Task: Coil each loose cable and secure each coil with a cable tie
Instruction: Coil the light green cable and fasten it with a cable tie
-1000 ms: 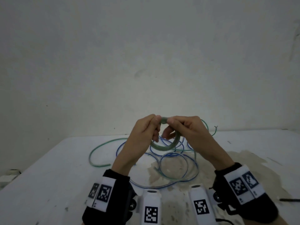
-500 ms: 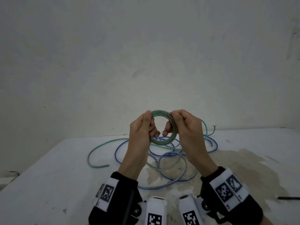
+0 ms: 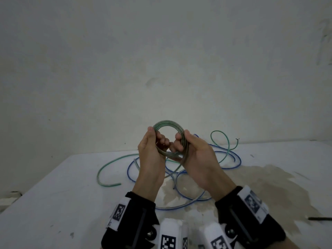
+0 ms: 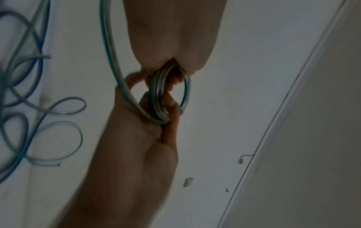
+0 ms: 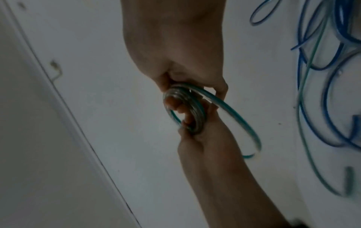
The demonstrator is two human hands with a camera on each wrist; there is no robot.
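A small coil of clear green-striped cable [image 3: 168,122] stands upright in the air above the table, its ring facing me. My left hand [image 3: 156,134] pinches its left side, thumb outside and fingers through the ring. My right hand [image 3: 181,136] grips its right side the same way. A loose tail [image 3: 175,170] hangs from the coil's bottom towards the table. The left wrist view shows the coil [image 4: 158,95] edge-on between both hands. In the right wrist view the coil [image 5: 195,111] has a tail [image 5: 244,123] curving away. I see no cable tie.
On the white table [image 3: 53,203] lie a loose green cable [image 3: 107,167] and tangled blue cable loops [image 3: 235,159] behind and under the hands. A brownish stain [image 3: 260,186] spreads to the right. A thin dark object [image 3: 319,218] lies near the right edge. A plain wall stands behind.
The coil has been lifted and turned from tilted low to upright, facing me. My hands moved from pinching its top together to holding its left and right sides.
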